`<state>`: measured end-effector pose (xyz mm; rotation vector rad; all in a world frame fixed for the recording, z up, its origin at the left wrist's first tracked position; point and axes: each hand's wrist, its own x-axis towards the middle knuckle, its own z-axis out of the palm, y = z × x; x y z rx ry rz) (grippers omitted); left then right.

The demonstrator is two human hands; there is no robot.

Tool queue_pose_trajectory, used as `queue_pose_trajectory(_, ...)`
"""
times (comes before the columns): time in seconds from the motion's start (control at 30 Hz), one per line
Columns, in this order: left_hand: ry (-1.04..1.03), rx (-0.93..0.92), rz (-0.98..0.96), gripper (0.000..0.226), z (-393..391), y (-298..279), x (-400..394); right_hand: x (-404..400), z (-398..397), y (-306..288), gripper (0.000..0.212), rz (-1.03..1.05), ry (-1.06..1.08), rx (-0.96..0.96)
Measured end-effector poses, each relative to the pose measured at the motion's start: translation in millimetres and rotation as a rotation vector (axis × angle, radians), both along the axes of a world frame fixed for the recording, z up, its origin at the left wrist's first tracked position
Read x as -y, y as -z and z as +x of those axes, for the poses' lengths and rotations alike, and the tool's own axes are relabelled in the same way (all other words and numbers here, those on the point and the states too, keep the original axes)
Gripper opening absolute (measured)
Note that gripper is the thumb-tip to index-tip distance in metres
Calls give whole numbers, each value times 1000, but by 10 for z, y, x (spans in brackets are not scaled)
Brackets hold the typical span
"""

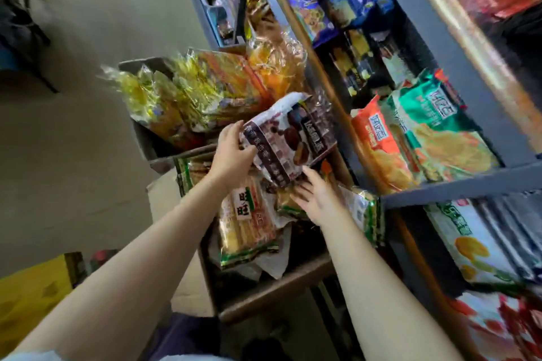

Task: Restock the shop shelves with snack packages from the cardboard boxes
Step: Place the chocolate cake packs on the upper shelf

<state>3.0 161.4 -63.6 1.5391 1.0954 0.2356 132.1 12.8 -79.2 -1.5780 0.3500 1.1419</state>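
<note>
Left hand grips brown-and-white snack package by its edge, above cardboard box beside shelves. Right hand spread, fingers relaxed, just below package, holding nothing.

Both arms reach forward; left hand grips, right hand spread.

Floor to the left lies open. Ahead, packets crowd both boxes, and the shelf on the right is packed to its front edge with bags.
</note>
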Motion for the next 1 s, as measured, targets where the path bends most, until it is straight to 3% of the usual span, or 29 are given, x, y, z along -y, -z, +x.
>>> queue_pose_trajectory(0.1, 96, 3, -56, 72, 165, 164, -195, -224, 1, 115, 43, 38, 87, -64)
queue_pose_trajectory(0.2, 137, -53, 8, 73, 235, 246, -291, -325, -14, 93, 41, 23, 165, -89)
queue_pose_trajectory(0.37, 15, -84, -50, 76, 78, 305, -469, -323, -66, -42, 53, 10, 133, 6)
queue_pose_trajectory(0.4, -6, -56, -87, 72, 41, 314, -472, -308, -88, -91, 63, 18, 114, 62)
queue_pose_trajectory(0.47, -12, 8, -153, 42, -18, 306, -386, -245, -99, -198, 89, 45, 123, 157)
queue_pose_trajectory(0.53, -8, 82, -217, 25, -33, 292, -227, -118, -69, -276, 99, 31, 108, 263)
queue_pose_trajectory(0.73, 54, 186, -406, 53, 78, 37, 395, 585, -45, -563, 74, 69, 24, 437)
queue_pose_trajectory(0.87, 235, 294, -647, 33, 231, -356, 923, 1437, -173, -905, 66, 147, 36, 475)
queue_pose_trajectory(1.0, 491, 402, -719, 49, 287, -757, 1685, 2429, -509, -1336, 59, 242, 75, 579)
